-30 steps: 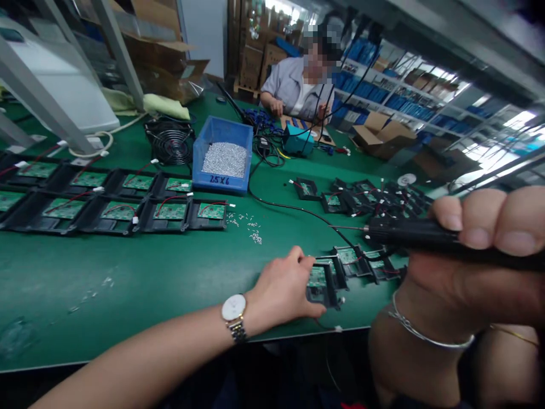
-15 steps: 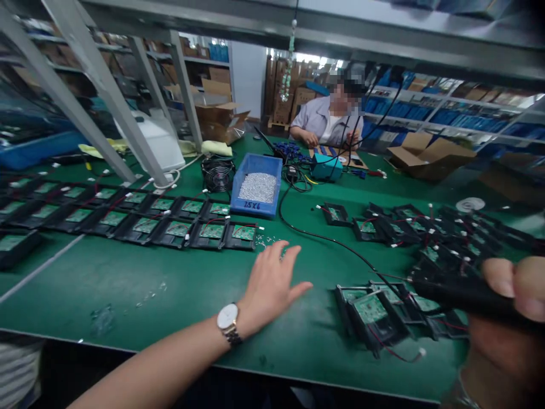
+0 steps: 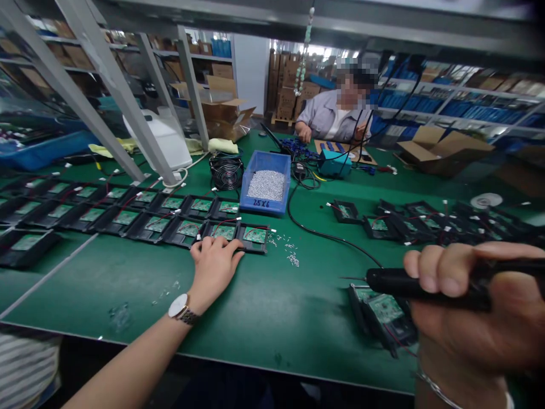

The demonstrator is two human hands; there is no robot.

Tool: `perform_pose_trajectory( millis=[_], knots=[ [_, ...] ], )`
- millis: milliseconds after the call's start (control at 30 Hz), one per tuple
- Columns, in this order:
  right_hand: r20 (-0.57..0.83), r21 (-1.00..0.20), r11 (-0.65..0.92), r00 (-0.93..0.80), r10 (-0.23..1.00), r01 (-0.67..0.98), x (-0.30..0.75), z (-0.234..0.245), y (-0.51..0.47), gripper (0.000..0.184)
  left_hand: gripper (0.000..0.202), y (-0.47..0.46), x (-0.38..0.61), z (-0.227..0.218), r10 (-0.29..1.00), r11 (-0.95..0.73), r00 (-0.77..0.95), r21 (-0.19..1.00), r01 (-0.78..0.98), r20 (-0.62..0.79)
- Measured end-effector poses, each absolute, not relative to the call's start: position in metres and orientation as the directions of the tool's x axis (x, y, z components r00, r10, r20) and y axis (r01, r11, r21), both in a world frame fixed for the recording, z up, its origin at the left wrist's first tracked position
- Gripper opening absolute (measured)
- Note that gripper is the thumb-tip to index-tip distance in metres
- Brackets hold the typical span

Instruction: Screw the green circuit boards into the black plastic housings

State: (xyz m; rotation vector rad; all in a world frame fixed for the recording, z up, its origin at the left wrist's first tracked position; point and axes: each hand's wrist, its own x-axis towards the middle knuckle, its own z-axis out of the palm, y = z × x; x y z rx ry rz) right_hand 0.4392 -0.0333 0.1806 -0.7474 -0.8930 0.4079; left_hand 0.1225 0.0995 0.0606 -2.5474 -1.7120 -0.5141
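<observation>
My left hand (image 3: 214,267), a watch on its wrist, rests with fingers spread on the near edge of a black housing with a green circuit board (image 3: 224,232), in the front row of housings (image 3: 140,218). My right hand (image 3: 468,309) is closed round a black electric screwdriver (image 3: 409,283) whose thin bit points left, above another black housing with a board (image 3: 381,315) at the table's near right. A scatter of small silver screws (image 3: 289,253) lies on the green table (image 3: 255,307) between my hands.
A blue bin of screws (image 3: 267,187) marked 25X6 and a small black fan (image 3: 226,172) stand behind the rows. More housings (image 3: 426,224) crowd the right side. A black cable (image 3: 323,233) crosses the table. Another person (image 3: 336,113) sits at the far end. Grey frame posts (image 3: 102,85) rise at the left.
My left hand left the housing at the right, swept left over the table and came down on the front row. The right hand with the screwdriver stayed at the right.
</observation>
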Motion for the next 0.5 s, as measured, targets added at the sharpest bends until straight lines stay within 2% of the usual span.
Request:
perform_pose_trajectory(
  millis=[100,267,400,500],
  knots=[
    [0.592,-0.721,0.693,0.539,0.599,0.022,0.424,0.174,-0.016,0.019,0.029,0.084,0.118,0.063,0.890,-0.415,0.365,0.154,0.897,0.273],
    [0.626,-0.728,0.681,0.478,0.617,0.074,0.404,0.148,0.020,0.030,0.028,0.044,0.102,0.055,0.881,-0.440,0.400,0.125,0.889,0.253],
    [0.610,-0.759,0.640,0.470,0.638,0.117,0.398,0.123,0.054,0.042,0.023,0.020,0.084,0.041,0.829,-0.539,0.478,0.187,0.821,0.290],
    [0.594,-0.781,0.605,0.482,0.644,0.155,0.398,0.106,0.074,0.047,0.022,0.012,0.075,0.037,0.737,-0.673,0.600,0.266,0.690,0.310]
  ],
)
